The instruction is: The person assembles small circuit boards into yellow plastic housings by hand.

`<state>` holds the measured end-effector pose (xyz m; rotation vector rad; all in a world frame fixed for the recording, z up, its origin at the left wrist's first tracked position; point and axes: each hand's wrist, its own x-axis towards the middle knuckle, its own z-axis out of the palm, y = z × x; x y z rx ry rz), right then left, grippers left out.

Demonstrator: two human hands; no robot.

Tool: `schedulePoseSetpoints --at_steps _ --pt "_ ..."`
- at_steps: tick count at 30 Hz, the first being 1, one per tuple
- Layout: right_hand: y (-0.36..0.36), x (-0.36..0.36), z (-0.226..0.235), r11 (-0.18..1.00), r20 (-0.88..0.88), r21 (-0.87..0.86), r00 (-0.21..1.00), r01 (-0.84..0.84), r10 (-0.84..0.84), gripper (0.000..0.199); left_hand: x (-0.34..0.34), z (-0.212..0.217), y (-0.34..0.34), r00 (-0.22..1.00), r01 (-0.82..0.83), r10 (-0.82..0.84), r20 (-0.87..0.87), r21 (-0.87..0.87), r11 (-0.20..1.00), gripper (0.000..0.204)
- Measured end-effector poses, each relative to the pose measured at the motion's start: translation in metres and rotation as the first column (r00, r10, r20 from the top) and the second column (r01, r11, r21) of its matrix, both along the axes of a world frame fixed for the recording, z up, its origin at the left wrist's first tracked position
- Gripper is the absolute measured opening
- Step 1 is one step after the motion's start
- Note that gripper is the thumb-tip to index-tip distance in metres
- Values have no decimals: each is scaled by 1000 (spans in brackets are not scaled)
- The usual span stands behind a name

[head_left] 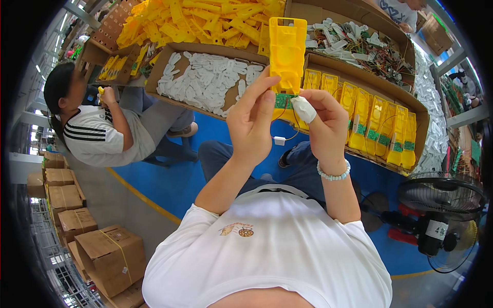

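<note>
Yellow plastic housing [288, 51] in hand, you have it over the near side of two cardboard trays, roughly where their neighbouring ends meet. Along the right-hand tray [422, 126], finished-looking housings [361, 118] lean side by side, boards toward the near edge, probably so they stack tidily and match. White plastic parts [205, 77] lie loose across the left-hand tray [174, 98], seemingly within easy reach.

Your left hand [251, 123] is partly closed, thumb against fingers on the housing's lower left side; that likely steadies it, long end pointing away, board end toward you. Your right hand [327, 126] curls half shut from the other side, wrist bent inward, its white-wrapped thumb [304, 109] at the right edge of the green circuit board [283, 101]. You cannot tell from this angle whether it pinches a wire or just presses there. Below the board hangs a white connector [279, 140] on its lead.
</note>
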<state>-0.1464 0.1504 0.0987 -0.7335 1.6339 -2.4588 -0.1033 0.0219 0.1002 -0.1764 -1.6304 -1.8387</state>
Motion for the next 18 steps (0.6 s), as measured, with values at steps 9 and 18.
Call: schedulePoseSetpoints --at_steps 9,18 --pt "-1 7 1 990 -150 87 984 112 -99 20 3 0 2 995 -87 78 -65 -162 983 24" --pt "-2 13 4 989 -150 98 984 115 -99 18 8 3 -1 971 -229 186 -150 -358 905 24"
